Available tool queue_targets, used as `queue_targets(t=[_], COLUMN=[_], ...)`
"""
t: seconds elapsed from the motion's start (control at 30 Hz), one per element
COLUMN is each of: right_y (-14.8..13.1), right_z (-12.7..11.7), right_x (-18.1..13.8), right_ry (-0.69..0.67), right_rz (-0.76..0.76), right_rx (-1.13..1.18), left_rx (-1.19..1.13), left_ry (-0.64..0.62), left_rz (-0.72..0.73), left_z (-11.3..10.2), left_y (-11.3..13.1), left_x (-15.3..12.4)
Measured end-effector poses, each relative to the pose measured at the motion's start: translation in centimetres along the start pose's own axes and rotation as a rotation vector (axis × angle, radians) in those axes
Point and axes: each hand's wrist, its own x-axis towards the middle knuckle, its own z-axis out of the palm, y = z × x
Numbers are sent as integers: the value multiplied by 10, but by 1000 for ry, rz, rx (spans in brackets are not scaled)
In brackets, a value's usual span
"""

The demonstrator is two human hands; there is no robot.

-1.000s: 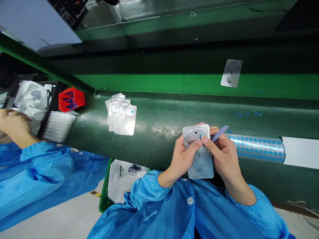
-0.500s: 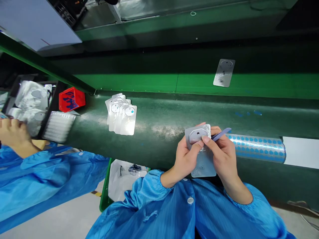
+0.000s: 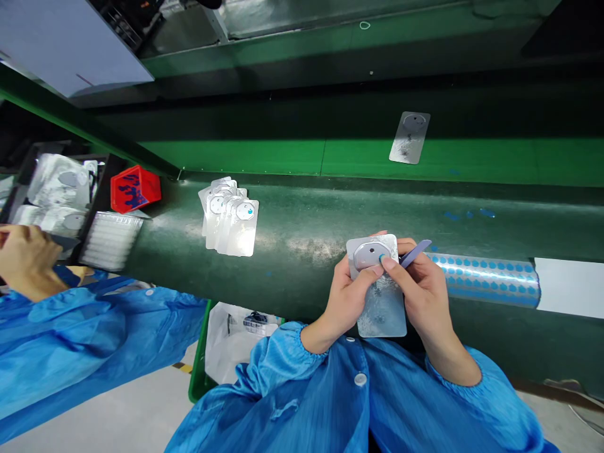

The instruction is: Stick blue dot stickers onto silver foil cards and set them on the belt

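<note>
Foil card (image 3: 383, 314) sits at lower centre of the frame, gripped by the left hand (image 3: 349, 302); the right hand's (image 3: 427, 296) fingers close on a violet plastic spatula (image 3: 415, 253), its tip hidden near the card's oval recess (image 3: 370, 253).

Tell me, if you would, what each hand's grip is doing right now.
Left hand: closed, holding a silver foil card.
Right hand: closed, pinching a purple flat tool.

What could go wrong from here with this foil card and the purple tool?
The purple tool in the right hand sits right by the foil card in the left hand, so it could scratch the foil. The fanned stack of cards lies loose and could slide.
</note>
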Motion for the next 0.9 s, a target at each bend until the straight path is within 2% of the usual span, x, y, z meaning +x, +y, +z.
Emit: queue_targets(t=[0.13, 0.2, 0.37, 0.43, 0.5, 0.57, 0.7, 0.9], right_y=[2, 1, -7, -11, -13, -14, -12, -2], right_z=[-10, -16, -33, -37, -39, -38, -33, -35], right_x=[0, 1, -1, -3, -5, -6, -10, -13], right_ry=[69, 109, 216, 301, 359, 341, 224, 188], right_rz=[70, 41, -191, -308, -428, -473, -388, -363], right_rx=[153, 131, -370, -449, -401, -307, -135, -71], left_rx=[-93, -101, -61, -51, -41, -37, -27, 7], left_ry=[-33, -59, -32, -20, -26, -58, -119, -166], left_rz=[-146, -179, -227, -234, -232, -229, -194, -174], left_z=[0, 0, -2, -3, -5, -6, -7, -9], left_y=[5, 9, 13, 13, 13, 12, 12, 10], left_x=[0, 0, 1, 2, 3, 4, 3, 0])
